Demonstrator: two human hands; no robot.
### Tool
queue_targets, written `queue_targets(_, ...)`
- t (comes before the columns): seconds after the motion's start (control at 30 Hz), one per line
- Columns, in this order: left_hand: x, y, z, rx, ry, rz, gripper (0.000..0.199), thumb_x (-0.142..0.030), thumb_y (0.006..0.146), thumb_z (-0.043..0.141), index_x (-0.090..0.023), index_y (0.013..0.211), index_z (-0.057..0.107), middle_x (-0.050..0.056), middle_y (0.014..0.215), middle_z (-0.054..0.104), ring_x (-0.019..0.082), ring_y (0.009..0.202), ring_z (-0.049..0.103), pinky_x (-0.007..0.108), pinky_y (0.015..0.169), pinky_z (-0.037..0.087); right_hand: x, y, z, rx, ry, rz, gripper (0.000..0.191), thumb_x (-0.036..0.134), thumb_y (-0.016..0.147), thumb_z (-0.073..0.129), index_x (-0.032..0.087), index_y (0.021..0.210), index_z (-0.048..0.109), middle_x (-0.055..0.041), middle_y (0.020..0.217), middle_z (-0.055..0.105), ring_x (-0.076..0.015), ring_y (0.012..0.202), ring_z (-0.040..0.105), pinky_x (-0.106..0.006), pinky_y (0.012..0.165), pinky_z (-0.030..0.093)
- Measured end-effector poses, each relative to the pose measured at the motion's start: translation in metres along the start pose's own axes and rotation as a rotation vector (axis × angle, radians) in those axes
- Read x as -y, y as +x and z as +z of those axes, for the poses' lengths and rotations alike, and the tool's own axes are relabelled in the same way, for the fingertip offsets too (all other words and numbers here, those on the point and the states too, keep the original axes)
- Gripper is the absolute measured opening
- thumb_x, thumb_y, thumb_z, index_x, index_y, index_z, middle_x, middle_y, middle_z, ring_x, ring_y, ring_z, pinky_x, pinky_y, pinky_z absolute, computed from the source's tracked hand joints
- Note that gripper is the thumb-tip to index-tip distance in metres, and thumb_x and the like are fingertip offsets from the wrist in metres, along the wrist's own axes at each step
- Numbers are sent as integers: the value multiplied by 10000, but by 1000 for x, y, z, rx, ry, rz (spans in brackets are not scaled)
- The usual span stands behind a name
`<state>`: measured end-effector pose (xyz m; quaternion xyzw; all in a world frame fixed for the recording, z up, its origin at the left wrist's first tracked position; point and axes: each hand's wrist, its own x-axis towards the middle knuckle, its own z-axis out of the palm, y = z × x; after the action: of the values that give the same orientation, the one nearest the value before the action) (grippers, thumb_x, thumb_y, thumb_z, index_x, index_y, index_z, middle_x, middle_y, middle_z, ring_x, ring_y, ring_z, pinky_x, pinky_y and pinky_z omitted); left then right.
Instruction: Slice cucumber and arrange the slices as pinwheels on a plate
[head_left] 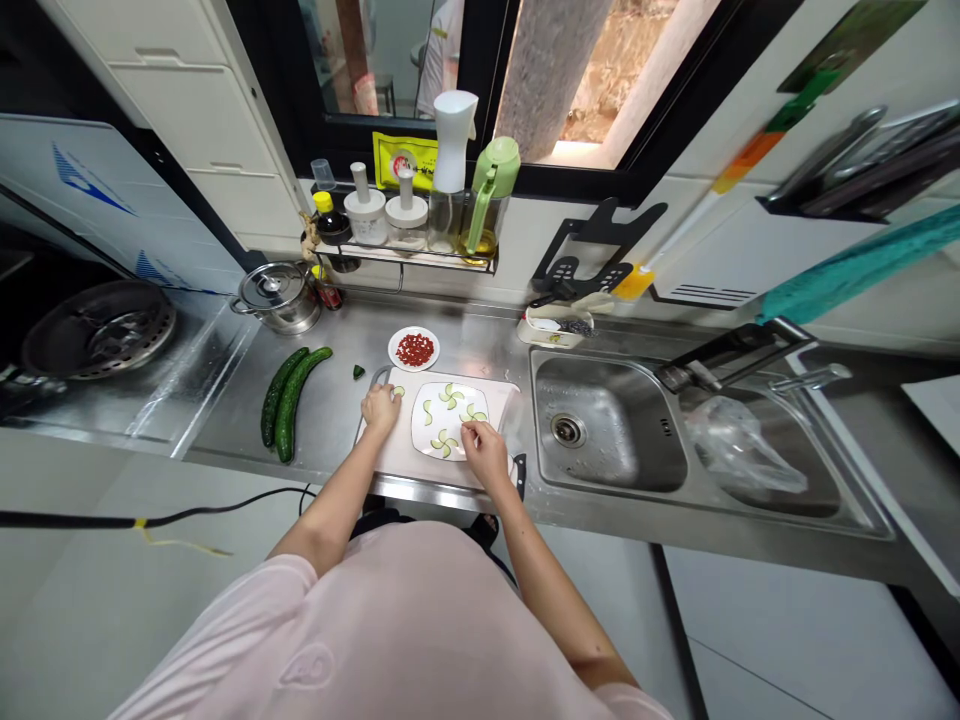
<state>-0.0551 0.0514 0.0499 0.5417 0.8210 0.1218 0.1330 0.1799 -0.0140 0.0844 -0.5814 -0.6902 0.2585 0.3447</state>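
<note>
A white squarish plate [433,427] rests on the pale cutting board [394,455], with thin green-edged cucumber slices [444,442] laid on it in pinwheel groups. At the plate's right side my right hand [486,455] has its fingers pinched together by a cucumber group [472,412], seemingly on a slice; the fingertips partly hide it. My left hand [381,410] lies at the board's upper left corner, fingers curled against a small cucumber piece [399,391]. Just behind the board stands a small white dish [394,340] of chopped red pieces.
Two whole cucumbers [289,400] and a dark green cucumber end [358,372] lie on the steel counter to the left. A lidded pot [279,298] stands behind them. To the right is a double sink [611,420] with a plastic bag [739,450]. A knife handle [520,475] shows beside the board.
</note>
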Motion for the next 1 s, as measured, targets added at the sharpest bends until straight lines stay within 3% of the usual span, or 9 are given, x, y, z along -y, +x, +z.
queue_targets(0.5,1,10,6,6,-90,-66,226,-342,786,543,-220,960,617,47,955,623,191,887,579,293,783,421,0,-4,-1,25,10,22,246,324,871,429,196,867,639,-36,772,614,-160,708,545,-259,666,403)
queue_targets(0.83,5,14,12,47,-595,-195,259,-346,686,628,-183,888,635,11,773,647,121,685,581,247,683,446,-2,-2,-2,31,-1,28,267,331,871,421,186,886,645,-40,773,616,-163,714,549,-261,660,403)
queue_targets(1.0,-7,4,0,119,-945,-170,301,-328,651,652,-129,877,638,51,781,656,136,703,609,261,692,479,1,3,-2,13,25,23,260,326,867,427,189,896,645,-40,785,619,-161,713,551,-262,665,409)
